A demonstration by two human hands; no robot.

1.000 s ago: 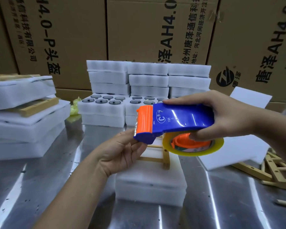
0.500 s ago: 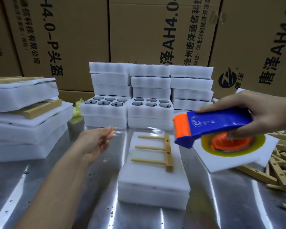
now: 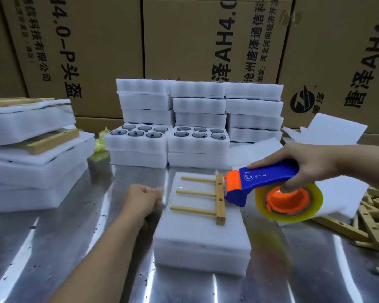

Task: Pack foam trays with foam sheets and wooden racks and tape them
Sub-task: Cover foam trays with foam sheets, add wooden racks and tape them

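Note:
A white foam tray [image 3: 201, 239] covered by a foam sheet lies on the metal table, with a wooden rack [image 3: 220, 199] flat on top. My left hand [image 3: 143, 201] sits at the tray's left edge, its fingers pinched on the end of a clear tape strip [image 3: 160, 190]. My right hand [image 3: 311, 164] grips a blue and orange tape dispenser [image 3: 260, 182] with a yellowish tape roll [image 3: 290, 203]. The dispenser's orange nose is right beside the rack's crossbar, low over the tray's right side. The strip between my hands is barely visible.
Stacked foam trays [image 3: 198, 106] stand behind, two open ones [image 3: 138, 136] showing dark round parts. Taped packs [image 3: 31, 154] are piled at the left. Loose foam sheets [image 3: 335, 130] and a heap of wooden racks [image 3: 372, 221] lie at the right. Cardboard boxes [image 3: 206, 40] form the back wall.
My left hand pulled the tape end away from the dispenser, left and down to the tray's edge. My right hand carried the dispenser right, then lowered it onto the tray beside the rack.

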